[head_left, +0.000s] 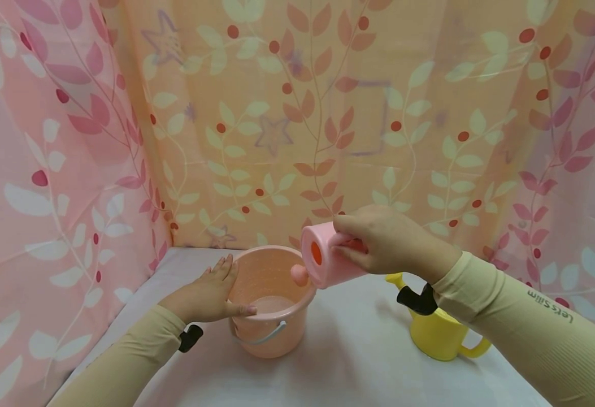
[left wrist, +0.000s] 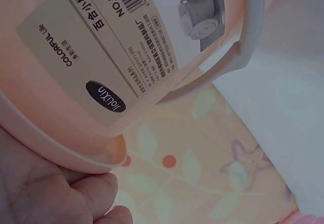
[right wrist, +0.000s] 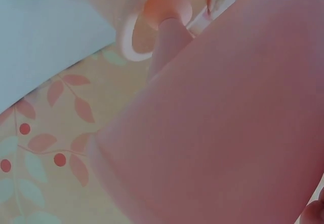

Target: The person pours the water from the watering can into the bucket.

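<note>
A peach-coloured bucket [head_left: 289, 336] stands upright, its pale handle [head_left: 272, 334] hanging down in front. My left hand [head_left: 208, 294] rests on the left of its rim, fingers extended and thumb along the near edge. A pink toy watering can [head_left: 335, 274] is gripped by the handle in my right hand [head_left: 389, 243]. It leans over toward the bucket, the round spout head [head_left: 299, 275] just inside the right rim and the orange-looking top opening toward me. In the right wrist view the can's body [right wrist: 217, 112] fills most of the picture. A printed label [left wrist: 96, 46] shows on the bucket's side.
A yellow watering can [head_left: 437, 339] stands on the white-covered table [head_left: 358, 362], right of the bucket and partly behind my right forearm. Leaf-patterned curtains [head_left: 256, 141] enclose the back and both sides. Dark wrist camera mounts [head_left: 191, 338] sit under both sleeves.
</note>
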A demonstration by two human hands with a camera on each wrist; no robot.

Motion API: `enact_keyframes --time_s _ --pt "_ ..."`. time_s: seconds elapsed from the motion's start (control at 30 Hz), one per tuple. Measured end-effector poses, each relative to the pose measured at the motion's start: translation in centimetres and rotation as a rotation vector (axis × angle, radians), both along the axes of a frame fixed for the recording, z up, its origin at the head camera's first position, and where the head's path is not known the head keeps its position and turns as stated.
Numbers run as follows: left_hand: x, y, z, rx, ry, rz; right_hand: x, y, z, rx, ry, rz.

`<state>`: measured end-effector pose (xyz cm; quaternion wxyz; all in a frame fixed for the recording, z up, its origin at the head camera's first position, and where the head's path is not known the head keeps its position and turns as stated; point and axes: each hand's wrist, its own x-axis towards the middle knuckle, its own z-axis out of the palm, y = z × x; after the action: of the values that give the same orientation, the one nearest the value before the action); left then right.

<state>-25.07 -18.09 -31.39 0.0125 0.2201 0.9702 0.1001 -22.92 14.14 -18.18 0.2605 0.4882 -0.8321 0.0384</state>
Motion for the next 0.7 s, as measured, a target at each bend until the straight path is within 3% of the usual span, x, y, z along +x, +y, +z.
enact_keyframes --time_s 0.47,0.7 --pt "0.1 -0.02 0.07 -0.002 0.004 -0.006 -0.18 0.1 0.11 -0.011 0.069 0.088" --pt "0.15 0.0 0.16 0.003 -0.003 -0.001 0.1 0.05 0.5 -0.013 0.092 0.094"
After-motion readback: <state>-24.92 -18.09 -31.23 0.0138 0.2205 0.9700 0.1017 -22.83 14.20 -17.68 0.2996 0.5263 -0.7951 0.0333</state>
